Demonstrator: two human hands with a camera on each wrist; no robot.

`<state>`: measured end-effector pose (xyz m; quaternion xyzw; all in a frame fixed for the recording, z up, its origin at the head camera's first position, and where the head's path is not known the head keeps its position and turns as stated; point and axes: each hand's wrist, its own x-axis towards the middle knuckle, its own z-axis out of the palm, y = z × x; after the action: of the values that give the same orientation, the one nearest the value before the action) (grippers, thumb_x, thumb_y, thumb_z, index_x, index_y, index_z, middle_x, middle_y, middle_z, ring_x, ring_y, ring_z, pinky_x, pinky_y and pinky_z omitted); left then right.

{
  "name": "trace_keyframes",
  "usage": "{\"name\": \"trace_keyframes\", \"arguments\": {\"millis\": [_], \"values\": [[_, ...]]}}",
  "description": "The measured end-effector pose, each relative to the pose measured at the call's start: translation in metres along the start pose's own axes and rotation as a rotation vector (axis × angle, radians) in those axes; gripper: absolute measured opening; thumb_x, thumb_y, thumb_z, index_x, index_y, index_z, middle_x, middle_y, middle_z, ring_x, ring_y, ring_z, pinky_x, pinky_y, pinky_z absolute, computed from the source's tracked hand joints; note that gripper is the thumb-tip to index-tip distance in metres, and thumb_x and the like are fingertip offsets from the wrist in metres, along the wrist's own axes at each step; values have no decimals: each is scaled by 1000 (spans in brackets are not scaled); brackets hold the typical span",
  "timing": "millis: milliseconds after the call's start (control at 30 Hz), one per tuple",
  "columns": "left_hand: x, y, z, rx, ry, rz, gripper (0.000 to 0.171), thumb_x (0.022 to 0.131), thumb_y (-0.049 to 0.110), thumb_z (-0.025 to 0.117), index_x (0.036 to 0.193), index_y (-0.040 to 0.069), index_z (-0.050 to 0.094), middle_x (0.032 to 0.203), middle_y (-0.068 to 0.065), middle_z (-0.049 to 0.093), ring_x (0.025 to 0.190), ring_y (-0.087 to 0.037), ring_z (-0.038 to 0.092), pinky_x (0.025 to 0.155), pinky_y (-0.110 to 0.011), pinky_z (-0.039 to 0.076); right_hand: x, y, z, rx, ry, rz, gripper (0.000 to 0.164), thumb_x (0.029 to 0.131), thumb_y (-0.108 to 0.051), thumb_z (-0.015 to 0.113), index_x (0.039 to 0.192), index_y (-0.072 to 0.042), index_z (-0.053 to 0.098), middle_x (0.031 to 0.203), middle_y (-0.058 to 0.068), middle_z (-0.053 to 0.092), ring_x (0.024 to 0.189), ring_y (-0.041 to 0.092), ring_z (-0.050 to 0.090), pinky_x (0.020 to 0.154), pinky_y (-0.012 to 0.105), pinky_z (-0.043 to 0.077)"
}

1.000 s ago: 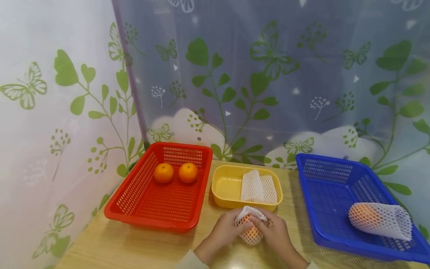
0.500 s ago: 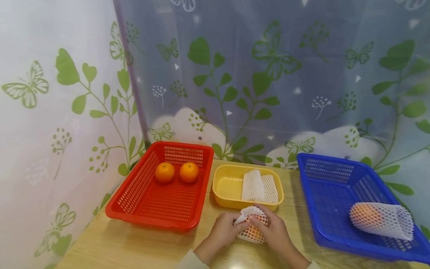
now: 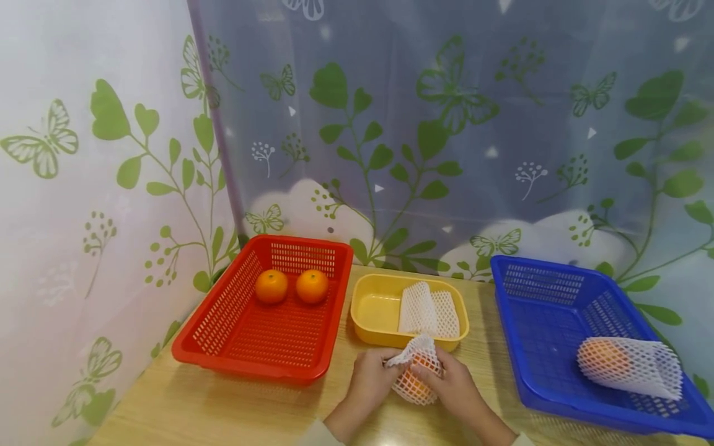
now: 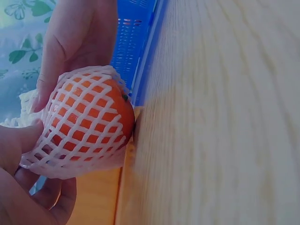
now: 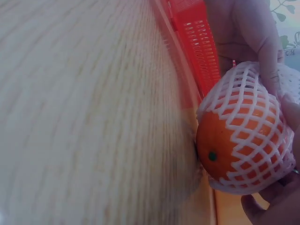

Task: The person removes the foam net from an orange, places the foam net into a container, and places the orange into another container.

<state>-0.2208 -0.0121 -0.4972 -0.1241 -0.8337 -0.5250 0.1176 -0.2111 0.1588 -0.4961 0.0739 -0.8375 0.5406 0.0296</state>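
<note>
Between both hands, over the table in front of the yellow bin, is an orange (image 5: 213, 143) inside a white foam fruit net (image 4: 86, 115). The orange's stem end shows bare at one end of the net; loose net gathers at the other. My left hand (image 3: 369, 379) pinches the net from the left, thumb on top and fingers curled beneath in the left wrist view. My right hand (image 3: 458, 385) grips the netted orange from the right, its thumb across the mesh. Some fingertips are hidden behind the net.
A red basket (image 3: 262, 365) with two oranges (image 3: 271, 287) stands at left. The yellow bin (image 3: 375, 337) behind the hands contains flat foam nets (image 3: 418, 310). At right, a blue basket (image 3: 535, 347) holds a netted orange (image 3: 605, 358). A patterned curtain (image 3: 385, 124) hangs behind.
The netted orange has turned and shifted slightly in the hands, and the net's loose end now stands up toward the yellow bin. Both hands keep hold; the baskets stay in place.
</note>
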Motion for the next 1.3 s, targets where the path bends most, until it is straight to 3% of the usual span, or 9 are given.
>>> {"name": "trace_keyframes", "arguments": {"millis": [300,533,833,1100,1300], "values": [[2,2,-3,-43,-109,12,20,87,15,73,105,5,74,96,-2,73,88,-8,65,77,-27,54,2,1,0,-24,47,-68,28,87,-22,74,111,-10,69,95,-2,71,84,6,64,72,24,53],[0,-2,1,-32,-131,44,28,87,15,69,114,6,69,104,-3,68,93,-10,61,79,-26,52,3,2,1,-7,64,-99,20,87,-20,73,106,-13,72,99,-2,72,90,6,64,77,24,53],[0,-2,2,-37,-199,-35,43,86,22,71,126,10,61,111,-2,65,99,-14,60,85,-32,51,3,4,1,-58,162,-132,12,87,-19,74,97,-14,76,91,-5,73,85,3,64,75,23,53],[-2,-3,1,7,-211,84,37,86,24,72,119,7,66,111,-3,66,100,-12,60,86,-31,51,0,6,3,-112,256,-210,6,84,-15,76,88,-11,77,77,-7,71,67,1,59,62,22,51],[-2,-4,2,14,-248,93,38,90,29,69,122,9,65,117,-3,67,107,-14,60,91,-32,50,0,6,4,-91,278,-141,9,84,-17,77,88,-8,77,73,-5,70,63,2,57,60,22,51]]}}
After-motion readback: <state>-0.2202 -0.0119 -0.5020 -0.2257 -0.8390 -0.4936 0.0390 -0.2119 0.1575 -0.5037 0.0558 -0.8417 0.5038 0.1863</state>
